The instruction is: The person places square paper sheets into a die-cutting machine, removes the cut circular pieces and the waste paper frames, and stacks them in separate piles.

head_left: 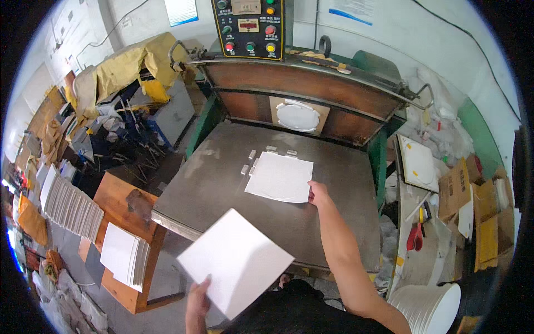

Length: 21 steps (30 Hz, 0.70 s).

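While right hand (318,194) touches sheet (280,176), left hand (197,300) apparently pinches card (235,260)

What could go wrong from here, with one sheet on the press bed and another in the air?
1. The right hand is on the press bed, pinching the white sheet below the raised platen; it might be caught if the press closed.
2. The left hand holds the second white sheet by one corner only, so it may sag or slip.
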Tool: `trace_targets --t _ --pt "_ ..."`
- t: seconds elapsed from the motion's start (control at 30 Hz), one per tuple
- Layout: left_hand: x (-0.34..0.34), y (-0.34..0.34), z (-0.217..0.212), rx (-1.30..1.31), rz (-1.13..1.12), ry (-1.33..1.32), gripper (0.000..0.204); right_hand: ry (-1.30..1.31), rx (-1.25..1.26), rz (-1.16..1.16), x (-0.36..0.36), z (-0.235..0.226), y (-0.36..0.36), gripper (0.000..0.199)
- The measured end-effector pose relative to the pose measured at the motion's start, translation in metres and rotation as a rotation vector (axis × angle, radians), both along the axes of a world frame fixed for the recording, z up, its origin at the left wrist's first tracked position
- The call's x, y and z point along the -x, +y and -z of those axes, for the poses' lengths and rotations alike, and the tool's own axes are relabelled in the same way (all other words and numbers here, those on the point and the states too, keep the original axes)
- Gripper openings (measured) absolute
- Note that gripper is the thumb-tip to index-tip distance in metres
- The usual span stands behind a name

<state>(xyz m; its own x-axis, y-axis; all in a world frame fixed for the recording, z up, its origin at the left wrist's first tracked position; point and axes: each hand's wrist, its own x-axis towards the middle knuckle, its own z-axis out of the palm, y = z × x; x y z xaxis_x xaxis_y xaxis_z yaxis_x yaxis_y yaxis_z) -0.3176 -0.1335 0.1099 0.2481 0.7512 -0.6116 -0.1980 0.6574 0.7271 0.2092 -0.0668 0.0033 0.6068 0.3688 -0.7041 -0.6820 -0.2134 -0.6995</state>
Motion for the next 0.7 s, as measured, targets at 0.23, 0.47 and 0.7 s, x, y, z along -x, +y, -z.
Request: trace_targets --t 0.23,0.47,0.7 --pt "-0.091 0.01 0.012 0.206 0.361 -0.285 0.04 0.262 -0.354 -0.103 -0.054 0.025 0.003 0.024" --pt "-0.282 0.071 0.054 0.046 0.321 -0.227 0.036 -0.086 -0.644 -0.008 -0.064 -0.061 -0.127 0.038" --pt "-0.354 0.144 0.127 0.164 0.144 -0.281 0.032 -0.145 -0.396 0.249 -0.035 -0.062 -0.309 0.041"
